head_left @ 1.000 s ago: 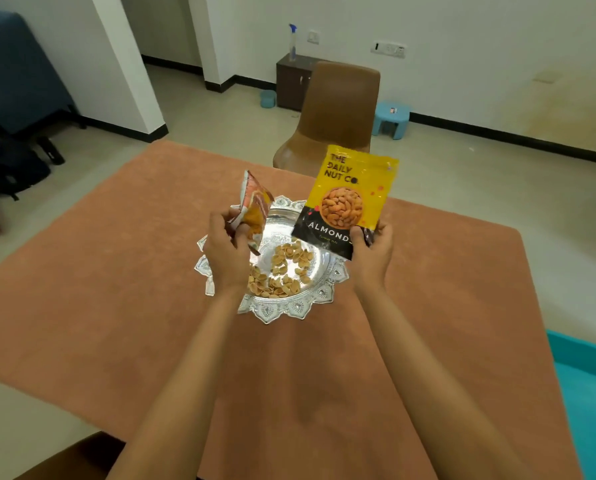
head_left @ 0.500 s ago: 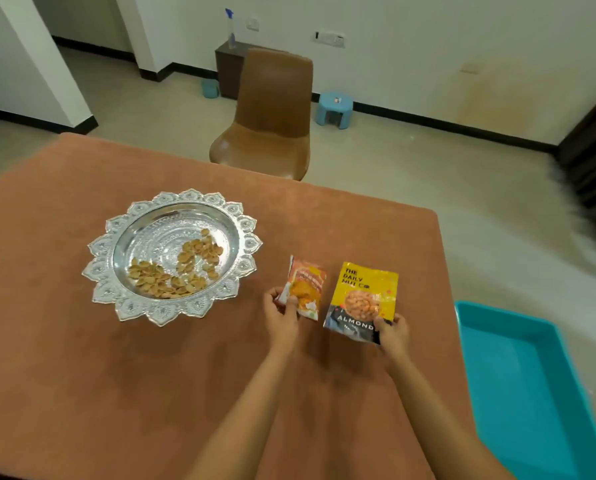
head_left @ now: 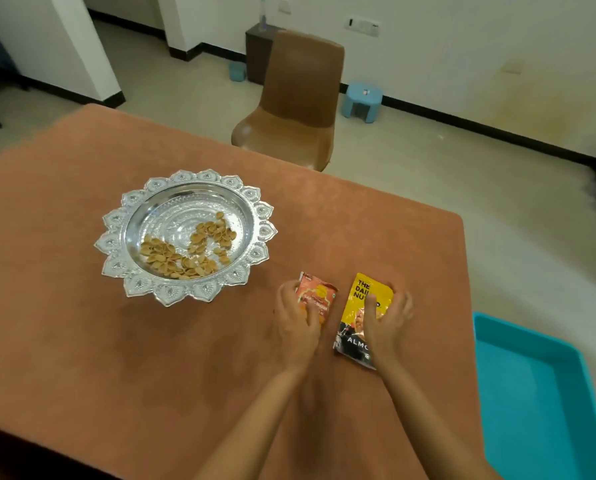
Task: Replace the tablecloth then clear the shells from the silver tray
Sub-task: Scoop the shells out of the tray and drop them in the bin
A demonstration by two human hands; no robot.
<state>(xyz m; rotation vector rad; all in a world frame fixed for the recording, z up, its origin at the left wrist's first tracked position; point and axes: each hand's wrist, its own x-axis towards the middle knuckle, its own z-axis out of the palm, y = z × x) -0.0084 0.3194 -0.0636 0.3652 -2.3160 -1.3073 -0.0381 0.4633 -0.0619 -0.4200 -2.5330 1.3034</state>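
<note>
Terracotta tablecloth covers the whole table top, smooth and flat out to the far and right edges. On it, left of centre, stands the silver tray, a round dish with a scalloped, embossed rim. Shells lie loose in its bowl, in a tan heap across the near half and a smaller scatter toward the right side. The far half of the bowl shows bare metal.

Both hands work to the right of the tray, near the table's right edge and well apart from the dish. The left hand grips a small orange snack packet, with the fingers curled round its left edge and the thumb laid across its printed face. The right hand holds a yellow almond pouch the same way, thumb pressed on the front and fingers wrapped round the right edge. The two packs sit side by side with a narrow strip of cloth between them, low against the cloth. Whether they rest fully on it cannot be told.

A teal tub sits on the floor beside the table's right edge. Beyond the far edge stands a brown chair, with a blue stool to its right. Behind the chair is a dark cabinet carrying a spray bottle.
</note>
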